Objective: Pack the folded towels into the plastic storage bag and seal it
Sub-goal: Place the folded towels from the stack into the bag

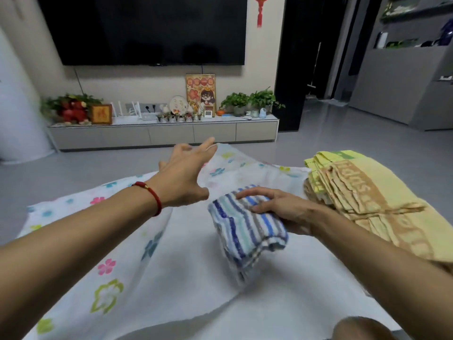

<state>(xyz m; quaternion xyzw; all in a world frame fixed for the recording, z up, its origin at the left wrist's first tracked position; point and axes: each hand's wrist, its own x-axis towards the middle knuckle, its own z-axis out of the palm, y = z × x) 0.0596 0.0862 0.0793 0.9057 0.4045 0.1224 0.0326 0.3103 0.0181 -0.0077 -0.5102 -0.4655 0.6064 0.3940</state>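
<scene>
1. Head view: the left hand [182, 176] is stretched forward with fingers spread, holding nothing, above the far part of the plastic bag [117, 253]. A red bracelet [153, 196] is on its wrist.
2. The bag, white with coloured flowers, lies flat on the floor [343, 141].
3. In the middle, the right hand [277, 208] grips a folded striped towel [247, 231], fingers on top, over the bag.
4. On the right, a stack of yellow and tan towels [372, 200] lies just beside the bag.
</scene>
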